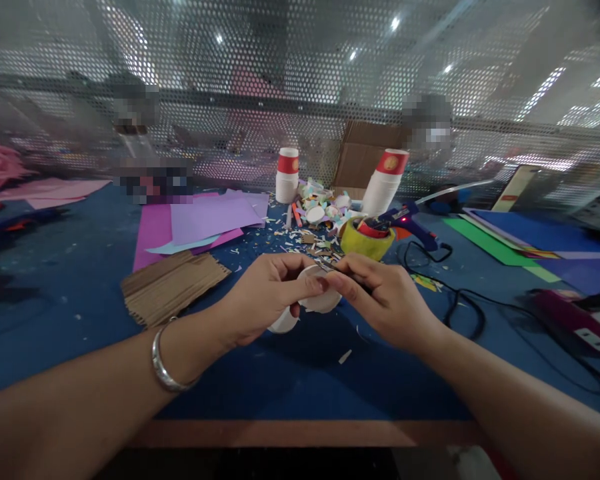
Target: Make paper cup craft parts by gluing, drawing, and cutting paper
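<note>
Above the front of the table, my left hand (pixel 275 293) pinches a white rounded paper piece (pixel 323 300) between thumb and fingers. A second white paper piece (pixel 283 321) shows below the same hand. My right hand (pixel 387 297) is closed around a slim metal-bladed tool (pixel 325 265), partly hidden by the fingers; whether it is scissors or a knife I cannot tell. Its tip lies at the upper edge of the white paper. Both hands are close together. A small white scrap (pixel 345 357) rests on the table below.
Behind the hands are a paper scrap heap (pixel 325 207), two stacks of paper cups (pixel 287 177) (pixel 385 181), a yellow tape roll (pixel 367 240) and a glue gun (pixel 413 223) with a cable. Corrugated cardboard (pixel 173 287) and purple sheets (pixel 215 220) lie left; a power strip (pixel 575 323) is right.
</note>
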A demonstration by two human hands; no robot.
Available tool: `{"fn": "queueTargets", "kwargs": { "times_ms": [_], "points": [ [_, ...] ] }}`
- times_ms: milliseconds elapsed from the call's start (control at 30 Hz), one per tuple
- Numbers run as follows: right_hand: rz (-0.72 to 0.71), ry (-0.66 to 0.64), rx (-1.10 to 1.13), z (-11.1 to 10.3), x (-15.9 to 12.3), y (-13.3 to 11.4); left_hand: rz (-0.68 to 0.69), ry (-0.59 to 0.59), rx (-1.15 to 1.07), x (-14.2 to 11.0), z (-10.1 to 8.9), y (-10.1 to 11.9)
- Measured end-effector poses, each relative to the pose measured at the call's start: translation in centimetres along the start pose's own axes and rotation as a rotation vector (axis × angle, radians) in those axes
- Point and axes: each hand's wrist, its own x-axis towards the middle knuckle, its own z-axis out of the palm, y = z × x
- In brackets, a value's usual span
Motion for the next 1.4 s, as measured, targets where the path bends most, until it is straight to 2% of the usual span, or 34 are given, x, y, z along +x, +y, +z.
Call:
{"fn": "queueTargets", "kwargs": {
  "times_ms": [400, 667, 1033, 1400],
  "points": [
    [-0.033, 0.035, 0.011, 0.27, 0.13, 0.27, 0.016, 0.023, 0.083, 0.16, 0.01, -0.24],
    [-0.056, 0.032, 0.021, 0.15, 0.05, -0.04, 0.122, 0.036, 0.136, -0.12, 0.14, -0.04],
    [-0.049, 0.047, 0.003, 0.28, -0.01, 0.23, 0.051, 0.082, -0.047, -0.19, 0.57, 0.17],
    [-0.091, 0.065, 0.01, 0.07, -0.27, 0.16, 0.136, 0.047, -0.016, -0.19, 0.23, 0.07]
  ]
}}
